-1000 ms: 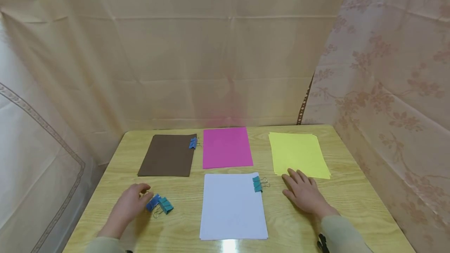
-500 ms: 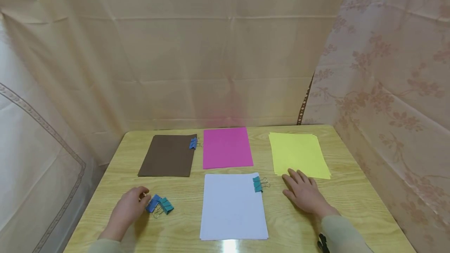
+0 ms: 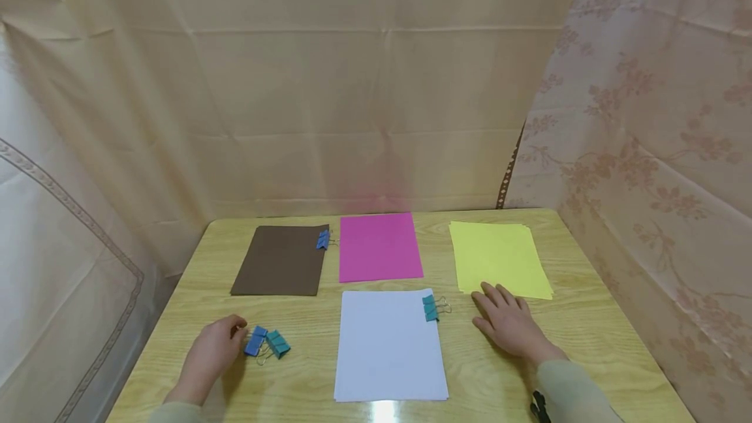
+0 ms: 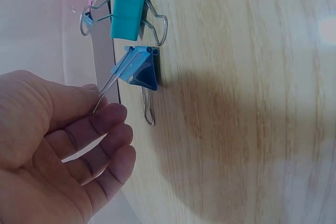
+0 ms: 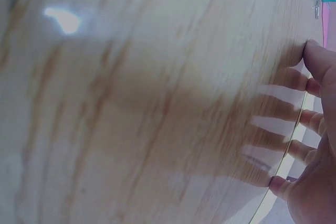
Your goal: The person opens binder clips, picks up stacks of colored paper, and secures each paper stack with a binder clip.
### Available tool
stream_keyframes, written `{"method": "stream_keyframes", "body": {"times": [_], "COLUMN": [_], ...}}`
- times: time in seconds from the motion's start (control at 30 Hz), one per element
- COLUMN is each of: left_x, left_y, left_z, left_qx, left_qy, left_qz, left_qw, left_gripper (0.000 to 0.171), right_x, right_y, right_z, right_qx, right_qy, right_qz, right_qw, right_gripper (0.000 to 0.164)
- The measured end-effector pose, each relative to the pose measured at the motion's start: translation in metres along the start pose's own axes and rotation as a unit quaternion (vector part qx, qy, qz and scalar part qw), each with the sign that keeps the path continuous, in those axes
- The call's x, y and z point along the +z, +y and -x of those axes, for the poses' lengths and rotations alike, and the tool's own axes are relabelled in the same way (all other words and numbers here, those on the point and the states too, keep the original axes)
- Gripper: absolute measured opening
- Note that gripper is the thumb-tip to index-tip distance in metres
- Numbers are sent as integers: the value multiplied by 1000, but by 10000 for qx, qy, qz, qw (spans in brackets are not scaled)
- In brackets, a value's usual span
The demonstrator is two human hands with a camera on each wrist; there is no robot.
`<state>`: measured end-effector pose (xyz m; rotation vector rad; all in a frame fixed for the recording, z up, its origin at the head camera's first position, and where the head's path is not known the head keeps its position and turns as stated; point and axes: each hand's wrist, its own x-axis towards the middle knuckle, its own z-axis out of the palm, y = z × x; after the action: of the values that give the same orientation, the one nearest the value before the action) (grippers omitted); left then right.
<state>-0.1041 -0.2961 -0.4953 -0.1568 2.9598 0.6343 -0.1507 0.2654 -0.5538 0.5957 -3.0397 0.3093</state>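
At the left of the table my left hand pinches one wire handle of a blue binder clip between thumb and index finger. The clip's other handle hangs free in the left wrist view. Right beside it lies a teal binder clip with its handles spread. My right hand rests with fingers spread, fingertips at the near edge of the yellow paper stack. In the middle lies a white paper stack, with another teal binder clip on its upper right edge.
A dark brown paper stack lies at the back left, a blue binder clip on its right edge. Magenta paper is at the back middle. Cloth curtains stand behind and on both sides of the wooden table.
My left hand has shifted slightly toward me and its fingers have drawn closer together at the blue clip, which has turned a little. The right hand stays still.
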Motion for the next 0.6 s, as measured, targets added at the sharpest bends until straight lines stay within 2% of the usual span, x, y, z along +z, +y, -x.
{"method": "stream_keyframes", "body": {"times": [0.1,0.33,0.6], "left_x": [0,0,1], "left_y": [0,0,-4], "left_z": [0,2,2], "left_qx": [-89,-89,-138], "left_qy": [-81,-28,-111], "left_qz": [-69,-70,-11], "left_qw": [9999,9999,9998], "left_gripper": [14,12,16], "right_x": [0,1,1], "right_y": [0,1,0], "right_z": [0,0,1], "right_qx": [10,3,-48], "right_qy": [-2,19,83], "right_qz": [-22,-10,3], "right_qw": [10000,10000,10000], "right_gripper": [54,54,53]}}
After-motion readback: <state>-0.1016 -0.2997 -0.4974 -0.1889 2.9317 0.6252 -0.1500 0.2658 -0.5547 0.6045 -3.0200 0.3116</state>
